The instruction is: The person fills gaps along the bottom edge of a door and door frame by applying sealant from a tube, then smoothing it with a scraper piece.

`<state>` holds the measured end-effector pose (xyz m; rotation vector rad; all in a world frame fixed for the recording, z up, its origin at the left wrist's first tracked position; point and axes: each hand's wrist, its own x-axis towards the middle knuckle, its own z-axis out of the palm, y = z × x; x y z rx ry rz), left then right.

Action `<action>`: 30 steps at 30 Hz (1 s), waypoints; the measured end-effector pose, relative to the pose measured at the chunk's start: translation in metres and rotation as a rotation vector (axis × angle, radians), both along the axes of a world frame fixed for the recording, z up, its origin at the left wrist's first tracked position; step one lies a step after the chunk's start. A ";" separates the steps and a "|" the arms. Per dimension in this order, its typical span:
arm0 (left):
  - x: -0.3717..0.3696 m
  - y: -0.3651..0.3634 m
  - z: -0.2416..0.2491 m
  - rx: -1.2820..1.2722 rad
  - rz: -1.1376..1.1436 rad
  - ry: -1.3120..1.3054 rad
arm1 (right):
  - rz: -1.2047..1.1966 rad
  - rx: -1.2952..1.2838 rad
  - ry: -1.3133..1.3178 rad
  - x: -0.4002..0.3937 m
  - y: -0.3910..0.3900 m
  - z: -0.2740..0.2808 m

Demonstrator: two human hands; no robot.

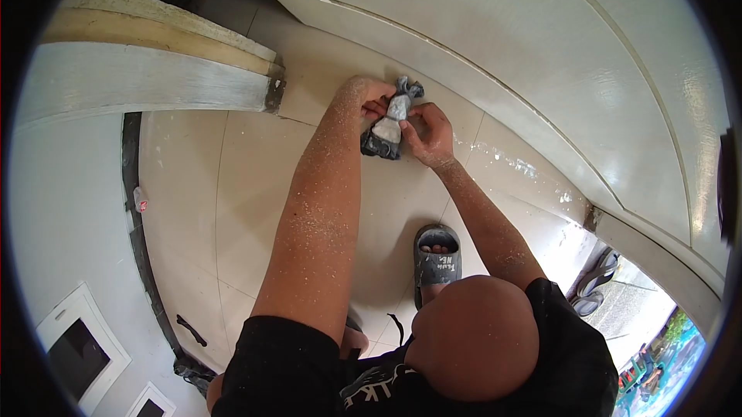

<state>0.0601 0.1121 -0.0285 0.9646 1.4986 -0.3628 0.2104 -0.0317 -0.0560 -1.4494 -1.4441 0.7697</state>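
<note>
A small bundle (387, 129), dark below and whitish in the middle, with a twisted grey top, is between my two hands near the foot of the door. My left hand (374, 98) is at its upper left side with the fingers curled, their tips partly hidden behind it. On the right side, my right hand (430, 135) has its thumb against the whitish part and its fingers bent around the edge. Pale dust covers both forearms. What the bundle contains cannot be made out.
A white panelled door (541, 54) stands along the upper right. The door frame (154, 77) juts in from the left. My slippered foot (437, 262) rests on the tiled floor (263, 200). Sandals (599, 274) lie by the doorway at right. White light switches (81, 347) are at lower left.
</note>
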 end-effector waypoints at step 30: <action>-0.004 0.005 -0.005 -0.162 0.145 0.050 | 0.007 0.013 0.011 -0.001 0.001 0.000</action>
